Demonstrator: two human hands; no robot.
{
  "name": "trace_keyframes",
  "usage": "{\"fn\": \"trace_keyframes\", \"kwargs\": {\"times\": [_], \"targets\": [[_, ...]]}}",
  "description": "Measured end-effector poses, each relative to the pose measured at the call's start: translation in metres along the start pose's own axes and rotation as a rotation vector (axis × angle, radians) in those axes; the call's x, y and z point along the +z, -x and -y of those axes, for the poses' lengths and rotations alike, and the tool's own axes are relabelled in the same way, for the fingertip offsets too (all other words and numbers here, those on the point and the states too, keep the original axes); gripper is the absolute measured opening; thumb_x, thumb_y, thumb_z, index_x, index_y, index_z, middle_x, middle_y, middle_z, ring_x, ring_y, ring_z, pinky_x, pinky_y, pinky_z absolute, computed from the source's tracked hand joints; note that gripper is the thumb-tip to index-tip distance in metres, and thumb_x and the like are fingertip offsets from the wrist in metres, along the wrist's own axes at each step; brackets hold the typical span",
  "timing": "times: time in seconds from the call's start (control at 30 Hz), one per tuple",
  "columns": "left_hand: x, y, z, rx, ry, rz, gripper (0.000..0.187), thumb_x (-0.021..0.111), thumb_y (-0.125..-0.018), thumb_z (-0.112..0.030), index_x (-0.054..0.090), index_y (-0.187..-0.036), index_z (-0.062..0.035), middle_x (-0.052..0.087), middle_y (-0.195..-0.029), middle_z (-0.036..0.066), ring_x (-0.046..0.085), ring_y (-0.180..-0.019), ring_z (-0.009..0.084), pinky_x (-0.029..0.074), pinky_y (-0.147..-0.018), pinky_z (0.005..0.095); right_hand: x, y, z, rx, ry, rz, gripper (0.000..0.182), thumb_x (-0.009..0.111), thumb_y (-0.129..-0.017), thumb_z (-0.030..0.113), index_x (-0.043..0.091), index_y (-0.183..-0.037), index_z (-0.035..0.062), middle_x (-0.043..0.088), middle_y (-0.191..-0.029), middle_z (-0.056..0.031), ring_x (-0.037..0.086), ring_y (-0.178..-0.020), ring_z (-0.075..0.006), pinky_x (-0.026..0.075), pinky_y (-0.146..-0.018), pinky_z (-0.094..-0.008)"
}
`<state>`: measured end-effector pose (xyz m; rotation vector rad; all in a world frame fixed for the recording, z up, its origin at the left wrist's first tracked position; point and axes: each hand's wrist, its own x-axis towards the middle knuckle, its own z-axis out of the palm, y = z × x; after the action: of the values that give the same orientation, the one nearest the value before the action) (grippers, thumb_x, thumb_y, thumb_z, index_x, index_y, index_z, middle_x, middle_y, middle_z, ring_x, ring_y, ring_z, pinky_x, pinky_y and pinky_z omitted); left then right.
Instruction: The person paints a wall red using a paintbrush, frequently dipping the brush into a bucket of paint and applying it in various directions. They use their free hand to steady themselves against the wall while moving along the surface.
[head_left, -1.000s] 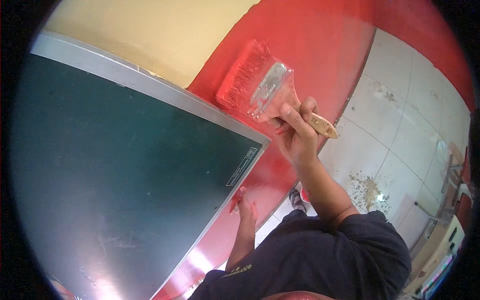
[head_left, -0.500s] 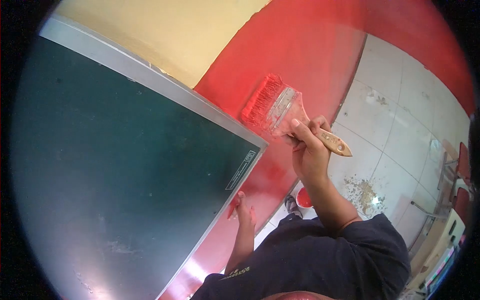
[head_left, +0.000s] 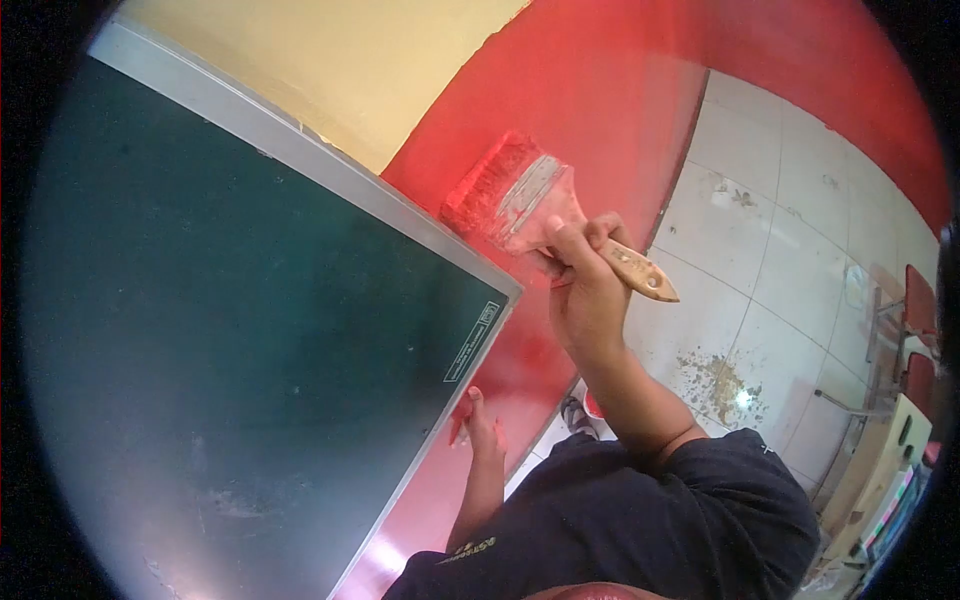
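My right hand (head_left: 588, 270) is closed round the wooden handle of a wide paintbrush (head_left: 535, 195), thumb along its base. Red paint coats the bristles, which lie against the red wall (head_left: 610, 110) just above the grey metal frame (head_left: 350, 185) of a dark green board (head_left: 260, 310). Lower down, my left hand (head_left: 484, 430) is at the wall beside the board's right edge. Its thumb points up, apart from the other fingers, and red shows around the fingertips.
Above the board is a yellow wall area (head_left: 330, 75) bordering the red. A paint bucket (head_left: 592, 405) stands by my foot, mostly hidden by my arm. Whitish floor tiles (head_left: 735, 230) carry a brown stain. Red chairs (head_left: 918, 300) and a wooden desk (head_left: 885, 470) stand at the right.
The brush in my right hand has moved left and slightly up along the board's top edge. My left hand stays beside the board, and my arm now covers more of the bucket.
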<state>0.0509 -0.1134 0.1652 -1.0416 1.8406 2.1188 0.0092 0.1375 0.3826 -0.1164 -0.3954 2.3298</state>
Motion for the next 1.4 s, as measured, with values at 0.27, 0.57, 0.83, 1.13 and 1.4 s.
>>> {"fn": "trace_keyframes", "kwargs": {"times": [0.27,0.57,0.83,1.13,1.4], "targets": [[0.000,0.001,0.001,-0.014,-0.035,-0.049,0.137,0.076,-0.064,-0.067,-0.010,-0.145,0.0032,-0.003,-0.158,0.014,-0.001,-0.146,0.0316,0.010,-0.115,0.0563,0.016,-0.014,-0.013,0.036,-0.101,0.123,0.028,0.058,-0.087,-0.008,0.039,-0.080,0.0112,0.053,-0.077,-0.0018,0.064,-0.075,-0.0159,0.061,-0.074,-0.0376],[-0.002,-0.003,0.002,-0.009,-0.034,-0.032,0.142,0.077,-0.060,-0.070,-0.011,-0.144,0.0040,-0.006,-0.158,0.014,-0.001,-0.146,0.0320,0.011,-0.115,0.0570,0.019,-0.004,0.008,-0.090,-0.130,0.103,0.028,0.061,-0.086,-0.006,0.039,-0.078,0.0097,0.056,-0.078,-0.0033,0.067,-0.078,-0.0162,0.062,-0.070,-0.0327],[-0.002,-0.004,0.002,-0.020,-0.042,-0.043,0.142,0.076,-0.059,-0.071,-0.010,-0.145,0.0020,-0.011,-0.156,0.014,-0.002,-0.146,0.0313,0.014,-0.114,0.0569,0.001,-0.022,-0.004,0.067,-0.036,0.144,0.027,0.061,-0.086,-0.006,0.040,-0.079,0.0101,0.056,-0.081,-0.0042,0.067,-0.081,-0.0178,0.062,-0.073,-0.0331],[-0.003,-0.002,-0.001,-0.021,-0.049,0.023,0.139,0.075,-0.062,-0.070,-0.011,-0.146,0.0012,-0.008,-0.157,0.013,0.000,-0.146,0.0295,0.014,-0.115,0.0566,0.030,-0.011,-0.008,0.027,-0.155,0.098,0.028,0.059,-0.086,-0.006,0.039,-0.082,0.0126,0.056,-0.080,-0.0044,0.067,-0.079,-0.0197,0.062,-0.072,-0.0361],[-0.003,-0.003,0.000,-0.021,-0.036,0.007,0.140,0.075,-0.063,-0.069,-0.012,-0.145,0.0028,-0.007,-0.157,0.014,-0.002,-0.147,0.0299,0.011,-0.115,0.0573,0.030,-0.012,0.015,0.015,-0.166,0.093,0.029,0.061,-0.084,-0.005,0.039,-0.082,0.0129,0.056,-0.079,-0.0040,0.066,-0.079,-0.0182,0.062,-0.069,-0.0348]]}}
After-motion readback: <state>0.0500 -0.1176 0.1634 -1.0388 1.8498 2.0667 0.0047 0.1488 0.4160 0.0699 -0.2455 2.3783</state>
